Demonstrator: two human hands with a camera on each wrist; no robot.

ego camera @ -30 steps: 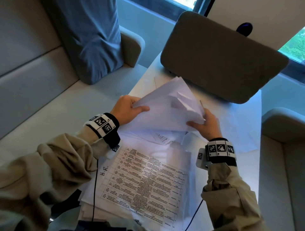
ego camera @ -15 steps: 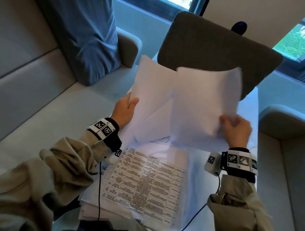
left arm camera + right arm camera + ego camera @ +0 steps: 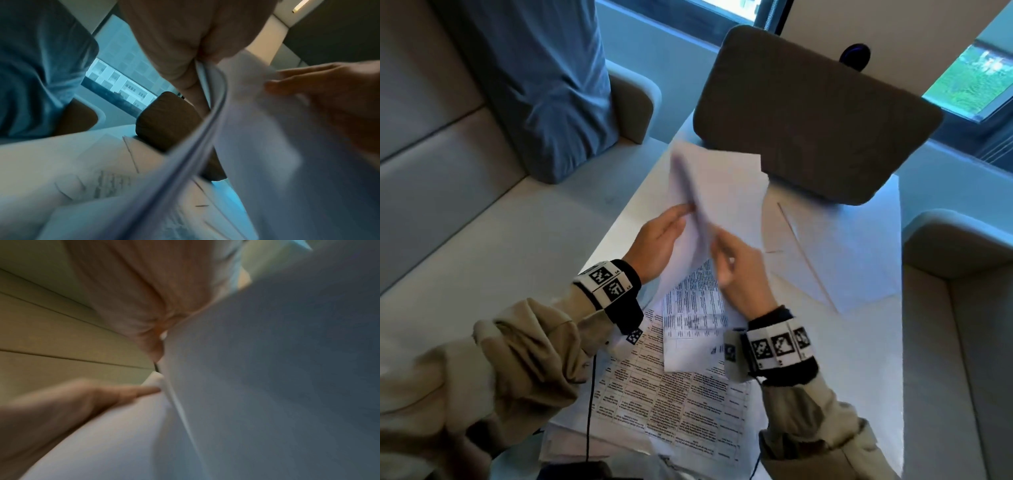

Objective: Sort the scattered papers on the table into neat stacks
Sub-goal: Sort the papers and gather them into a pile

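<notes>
- My left hand (image 3: pixel 659 241) holds a sheaf of blank sheets (image 3: pixel 719 192) on edge above the table (image 3: pixel 866 359), fingers laid nearly straight along its left face. I cannot see the thumb, so whether it pinches the sheaf I cannot tell.
- My right hand (image 3: pixel 739 270) is at the near edge of the same sheaf, fingers against its right face. It is motion-blurred, so I cannot tell whether it pinches or only presses.
- Judgement: the two hands sandwich the sheets to bring loose pages together and square their edges; holding them upright lets the edges line up.
- Left wrist view: several paper edges run together in one curved band (image 3: pixel 197 146), not yet flush.
- Below and nearer to me than both hands lies a printed table sheet (image 3: pixel 671 404) on top of an untidy pile; a smaller printed page (image 3: pixel 693 329) lies skewed across it, directly under my right wrist.
- Beyond my right hand, more blank sheets (image 3: pixel 842 246) lie flat and overlapping, running under a dark brown cushion (image 3: pixel 815 116).
- Judgement: sorting is at an early-middle stage; no stack on the table looks squared yet.
- Risk: the thin sheets bow and may slip apart when lowered.
</notes>
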